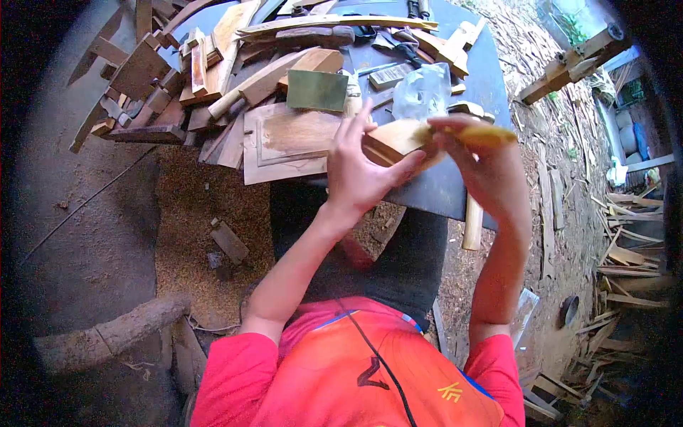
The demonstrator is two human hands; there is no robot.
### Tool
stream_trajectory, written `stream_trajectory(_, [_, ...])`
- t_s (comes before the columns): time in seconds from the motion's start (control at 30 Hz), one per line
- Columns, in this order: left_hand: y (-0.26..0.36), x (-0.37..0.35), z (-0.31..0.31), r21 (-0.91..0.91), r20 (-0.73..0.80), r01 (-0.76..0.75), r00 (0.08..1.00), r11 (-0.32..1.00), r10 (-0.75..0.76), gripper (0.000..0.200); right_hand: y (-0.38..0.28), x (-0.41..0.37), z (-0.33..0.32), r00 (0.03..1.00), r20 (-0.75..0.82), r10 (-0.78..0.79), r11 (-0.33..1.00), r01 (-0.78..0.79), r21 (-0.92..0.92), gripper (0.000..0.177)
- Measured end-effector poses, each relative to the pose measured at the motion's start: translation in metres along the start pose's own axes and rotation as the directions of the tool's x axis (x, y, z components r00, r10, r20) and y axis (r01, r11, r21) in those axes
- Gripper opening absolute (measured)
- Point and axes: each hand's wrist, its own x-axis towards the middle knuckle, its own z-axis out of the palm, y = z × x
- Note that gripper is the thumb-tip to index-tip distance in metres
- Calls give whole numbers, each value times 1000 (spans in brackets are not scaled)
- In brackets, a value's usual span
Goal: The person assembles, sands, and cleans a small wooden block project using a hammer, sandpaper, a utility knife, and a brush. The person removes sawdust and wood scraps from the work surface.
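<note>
My left hand (352, 174) is closed around a pale wooden piece (393, 136), with the thumb along its near side. A yellow-handled brush (491, 136) is gripped in my right hand (487, 167), its tip against or just over the right part of the wooden piece. Motion blurs the tip, so contact is hard to judge. Just left of my left hand lies a framed wooden panel (292, 142), with a flat green rectangular sheet (318, 90) near its top edge. A clear plastic bag (422, 92) sits beyond the wooden piece.
The dark blue table (445, 188) carries heaped wood offcuts (277, 78) on its left and back. A wooden handle (472, 224) juts over its near right edge. Wood scraps (629, 263) litter the ground at right, and a log (117, 334) lies at lower left.
</note>
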Motion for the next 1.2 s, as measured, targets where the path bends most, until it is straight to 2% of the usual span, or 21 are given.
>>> stream_trajectory(0.07, [6,2,-1,166,86,4,996,986,-18,93,-20,-19,-3,998,11,-60,995,59,81,20])
stream_trajectory(0.1, [7,0,0,205,73,-55,997,977,41,78,-24,-20,-2,1000,0,-17,998,17,52,19])
stream_trajectory(0.2, [4,-1,-4,339,127,-79,991,938,37,72,12,-6,5,996,-25,90,982,-84,167,21])
stream_trajectory(0.23, [0,-1,-7,344,143,-80,989,935,32,72,11,-6,6,983,-6,185,965,-181,193,22])
stream_trajectory(0.27, [-7,0,-9,350,160,-83,987,933,27,71,7,-8,9,991,22,129,985,-130,111,22])
stream_trajectory(0.33, [-9,3,-9,258,156,-85,987,962,46,72,-11,-8,15,996,86,21,999,-17,-48,22])
stream_trajectory(0.37, [-9,3,-7,158,135,-83,989,984,62,72,-9,-8,23,994,66,-88,995,84,58,24])
stream_trajectory(0.4, [-8,2,-7,56,113,-80,991,995,74,73,-4,-4,24,998,42,-54,995,51,89,25])
stream_trajectory(0.43, [-6,0,-10,45,143,-93,986,995,85,77,3,3,23,1000,20,-20,993,17,120,26])
stream_trajectory(0.47, [-5,-4,-9,53,108,-119,988,991,113,78,9,10,22,1000,0,16,988,-16,152,28])
stream_trajectory(0.5, [-6,-8,-6,61,74,-146,987,987,141,80,8,17,22,998,-45,32,998,-29,62,29])
stream_trajectory(0.63, [-20,-11,3,109,4,-228,974,968,228,85,-17,8,28,967,137,-216,974,223,-38,30])
stream_trajectory(0.73, [-23,-14,6,120,-19,-235,971,965,239,79,16,35,20,996,46,-77,994,73,80,34])
stream_trajectory(0.77, [-22,-14,7,122,-30,-232,971,965,237,78,21,42,22,998,51,-24,998,27,-53,33])
stream_trajectory(0.87, [-25,-17,6,138,-24,-252,966,958,258,77,-14,21,32,953,196,-230,966,248,-73,28])
stream_trajectory(0.9, [-27,-20,6,141,-12,-264,963,954,268,77,-20,18,34,943,186,-277,961,272,50,24])
stream_trajectory(1.0, [-21,-17,8,178,-48,-260,961,949,273,74,11,42,19,977,136,-163,985,153,81,24])
stream_trajectory(1.03, [-22,-16,9,168,-54,-259,961,951,272,72,10,49,18,990,139,37,990,-18,-138,24])
stream_trajectory(1.13, [-27,-14,8,171,-22,-290,954,942,297,71,-21,27,23,930,307,-202,956,256,-147,24])
stream_trajectory(1.17, [-30,-19,7,85,-8,-271,962,959,272,72,-35,20,20,903,341,-262,957,290,-31,23])
stream_trajectory(1.2, [-29,-20,7,123,-11,-257,966,959,260,72,-25,22,21,930,287,-230,972,233,26,22])
